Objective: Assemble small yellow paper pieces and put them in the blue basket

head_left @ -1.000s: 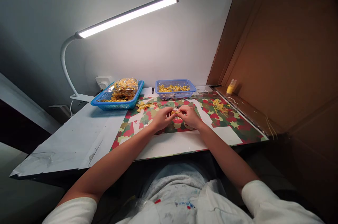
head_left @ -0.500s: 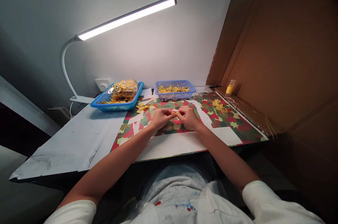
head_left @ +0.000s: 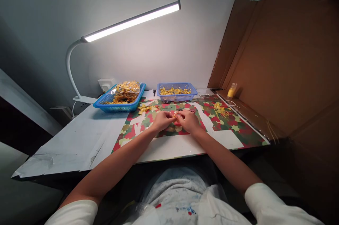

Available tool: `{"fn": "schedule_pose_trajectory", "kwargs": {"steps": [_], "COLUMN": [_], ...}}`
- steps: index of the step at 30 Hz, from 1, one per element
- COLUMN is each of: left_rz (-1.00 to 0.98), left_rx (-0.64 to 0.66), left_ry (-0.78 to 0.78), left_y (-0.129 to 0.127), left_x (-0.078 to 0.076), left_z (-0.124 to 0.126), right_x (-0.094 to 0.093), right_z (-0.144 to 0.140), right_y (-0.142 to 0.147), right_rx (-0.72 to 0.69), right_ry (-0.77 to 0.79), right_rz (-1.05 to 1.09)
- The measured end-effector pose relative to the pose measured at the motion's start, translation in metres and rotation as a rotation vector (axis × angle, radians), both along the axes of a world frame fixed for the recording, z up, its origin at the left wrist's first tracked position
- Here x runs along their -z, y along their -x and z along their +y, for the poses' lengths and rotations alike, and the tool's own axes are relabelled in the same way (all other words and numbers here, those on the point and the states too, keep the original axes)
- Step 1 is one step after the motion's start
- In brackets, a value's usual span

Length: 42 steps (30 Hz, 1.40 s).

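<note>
My left hand [head_left: 162, 121] and my right hand [head_left: 190, 121] meet over the camouflage-patterned sheet [head_left: 237, 136], fingertips pinched close together. Between them shows a small yellow-orange piece [head_left: 174, 116], largely covered by the fingers. A thin yellow thread [head_left: 175, 102] runs up from the fingertips toward the lilac-blue basket [head_left: 176, 98]. Just beyond my right hand lies a slim dark tool with a pinkish end [head_left: 192, 111], partly hidden. Left of the hands rest yellow flower-like pieces [head_left: 144, 109] with dark thin stems.
A blue basket [head_left: 116, 107] of golden pieces and a clear bag stands back left, near a clamp lamp [head_left: 71, 60]. Right lies a tangle of yellow strands [head_left: 221, 111]. A small yellow-filled bottle [head_left: 231, 91] stands beside the cardboard panel [head_left: 286, 52].
The fingertips have drawn closer around the small yellow piece, and the right hand has turned slightly. The dark tool beyond it shows more. The whole view has shifted slightly.
</note>
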State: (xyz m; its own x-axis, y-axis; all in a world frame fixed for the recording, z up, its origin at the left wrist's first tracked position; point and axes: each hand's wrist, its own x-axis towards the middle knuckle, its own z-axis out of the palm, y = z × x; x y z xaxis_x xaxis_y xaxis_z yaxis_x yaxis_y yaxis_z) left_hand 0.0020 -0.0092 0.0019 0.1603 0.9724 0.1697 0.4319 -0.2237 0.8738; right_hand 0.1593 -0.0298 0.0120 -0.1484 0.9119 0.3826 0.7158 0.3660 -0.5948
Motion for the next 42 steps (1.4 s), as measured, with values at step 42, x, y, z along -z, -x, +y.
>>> {"fn": "schedule_pose_trajectory", "kwargs": {"steps": [42], "left_rz": [0.104], "left_rx": [-0.001], "left_ry": [-0.111], "left_y": [0.006], "left_x": [-0.007], "left_z": [0.003], "right_x": [-0.112], "right_z": [-0.026], "right_y": [-0.051], "right_rx": [-0.401], "right_ry": [-0.041], "right_rz": [0.973]}}
